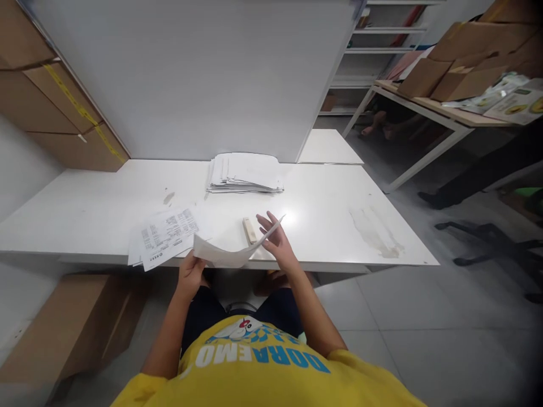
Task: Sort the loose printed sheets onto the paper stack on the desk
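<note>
The left hand (pixel 190 275) is closed, thumb on top, on the near left corner of a thin, flexible white paper sheet (pixel 224 257). The sheet spans the gap between the hands at the table's front edge, its long axis running left to right; it sags in the middle and rises to the right, where its tip points away from the body. There the right hand (pixel 278 249) is half open with fingers spread, the sheet's end crossing it between thumb and fingers; whether it pinches the paper I cannot tell.

Just beyond the sheet lies a cream, narrow, oblong object (pixel 249 230), perhaps a stapler. It sits just left of the right fingers, clearly nearer to that hand than to the left one, its long axis pointing away from the body, the far end leaning slightly left, so roughly crosswise to the sheet.

Farther out, loose white printed sheets (pixel 169 234) fan beyond the left hand, and a thick stack of white paper (pixel 246 172) lies straight ahead on the glossy white tabletop (pixel 106 195)
</note>
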`<action>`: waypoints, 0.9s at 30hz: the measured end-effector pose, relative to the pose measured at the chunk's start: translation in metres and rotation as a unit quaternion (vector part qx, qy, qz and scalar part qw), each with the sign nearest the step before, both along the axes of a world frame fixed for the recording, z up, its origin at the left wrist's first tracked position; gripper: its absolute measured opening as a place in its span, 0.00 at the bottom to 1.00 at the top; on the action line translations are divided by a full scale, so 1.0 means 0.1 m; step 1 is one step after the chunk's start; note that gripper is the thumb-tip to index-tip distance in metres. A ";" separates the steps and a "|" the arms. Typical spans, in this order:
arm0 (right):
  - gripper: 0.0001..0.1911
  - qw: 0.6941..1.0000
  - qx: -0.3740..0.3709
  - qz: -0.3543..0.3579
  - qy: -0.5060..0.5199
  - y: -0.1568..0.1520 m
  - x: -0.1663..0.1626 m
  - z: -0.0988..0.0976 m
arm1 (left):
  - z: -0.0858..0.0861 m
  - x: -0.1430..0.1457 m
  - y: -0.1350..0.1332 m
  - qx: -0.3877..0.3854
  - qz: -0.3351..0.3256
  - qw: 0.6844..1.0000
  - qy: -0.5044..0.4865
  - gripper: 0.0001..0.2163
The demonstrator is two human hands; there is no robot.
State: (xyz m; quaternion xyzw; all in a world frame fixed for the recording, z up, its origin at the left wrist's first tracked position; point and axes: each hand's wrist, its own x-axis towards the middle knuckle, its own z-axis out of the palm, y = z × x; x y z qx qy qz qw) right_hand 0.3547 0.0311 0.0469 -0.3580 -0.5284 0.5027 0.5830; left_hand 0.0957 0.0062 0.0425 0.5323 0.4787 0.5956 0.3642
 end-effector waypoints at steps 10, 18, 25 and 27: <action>0.16 0.937 0.017 -0.348 0.031 -0.34 0.66 -0.08 | -0.28 0.77 0.17 0.032 -0.144 0.989 -0.004 0.23; 0.15 0.884 0.082 -0.458 0.033 0.00 1.03 -0.33 | -0.45 1.42 0.47 0.061 -0.256 0.947 0.182 0.20; 0.16 0.908 -0.011 -0.410 0.090 0.16 1.14 -0.72 | -0.45 1.48 0.59 0.024 -0.273 0.911 0.307 0.22; 0.16 0.916 -0.014 -0.389 0.098 0.18 1.18 -0.74 | -0.45 1.48 0.61 0.016 -0.276 0.908 0.315 0.25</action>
